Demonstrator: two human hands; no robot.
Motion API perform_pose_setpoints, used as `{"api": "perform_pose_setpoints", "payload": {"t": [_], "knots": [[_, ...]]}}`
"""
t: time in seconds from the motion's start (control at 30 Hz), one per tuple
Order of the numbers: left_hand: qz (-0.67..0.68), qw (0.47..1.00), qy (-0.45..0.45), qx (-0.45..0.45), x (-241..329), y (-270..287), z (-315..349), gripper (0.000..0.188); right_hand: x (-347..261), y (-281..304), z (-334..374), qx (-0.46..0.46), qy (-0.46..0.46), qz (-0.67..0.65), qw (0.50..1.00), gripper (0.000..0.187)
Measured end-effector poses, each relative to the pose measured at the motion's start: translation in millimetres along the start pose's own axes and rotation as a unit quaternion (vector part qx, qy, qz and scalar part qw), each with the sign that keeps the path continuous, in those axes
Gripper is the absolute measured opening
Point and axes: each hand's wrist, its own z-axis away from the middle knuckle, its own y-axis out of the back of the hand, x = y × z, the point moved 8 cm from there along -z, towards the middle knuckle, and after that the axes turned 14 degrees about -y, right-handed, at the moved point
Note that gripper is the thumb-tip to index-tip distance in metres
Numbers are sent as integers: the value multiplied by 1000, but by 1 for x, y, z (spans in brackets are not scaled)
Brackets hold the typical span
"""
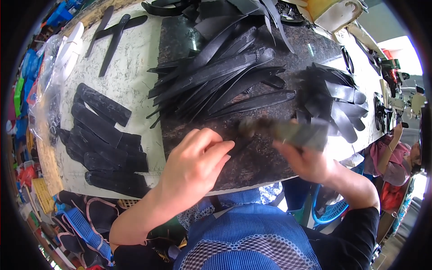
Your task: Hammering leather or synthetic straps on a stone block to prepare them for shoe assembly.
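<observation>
My left hand [198,159] is over the front of the dark speckled slab [180,40], its fingers curled and thumb pressed to the fingertips. Whether a thin dark piece is in that pinch I cannot make out. To the right, my right hand [306,157] grips a motion-blurred tool [301,135] with a wide grey-green block and a narrower dark brown end pointing left. The tool's kind is unclear. Just beyond both hands lies a big heap of long black leather-like strips [216,76]. A smaller fan of black pieces [337,99] rests beyond my right hand.
Black rounded pieces [108,139] lie stacked on the white tabletop [135,58] at left. Crossed black strips [117,40] and white pieces [72,49] are farther back. A yellowish container [337,15] stands at the far right. Another person [391,157] sits beyond the table's right side.
</observation>
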Motion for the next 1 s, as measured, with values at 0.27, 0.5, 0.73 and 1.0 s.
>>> {"api": "perform_pose_setpoints", "payload": {"t": [0.27,0.5,0.73,1.0], "knots": [[-51,997,4,63,7,1,15,24,16,-10,2,-57,-112,5,992,25],[33,999,39,-3,-10,11,22,20,-12,-20,6,-38,73,27,996,20],[-36,998,-17,52,6,8,25,22,-11,-18,3,-58,22,17,998,18],[13,999,27,29,-9,12,16,24,-3,-15,1,-68,-47,34,996,20]]}}
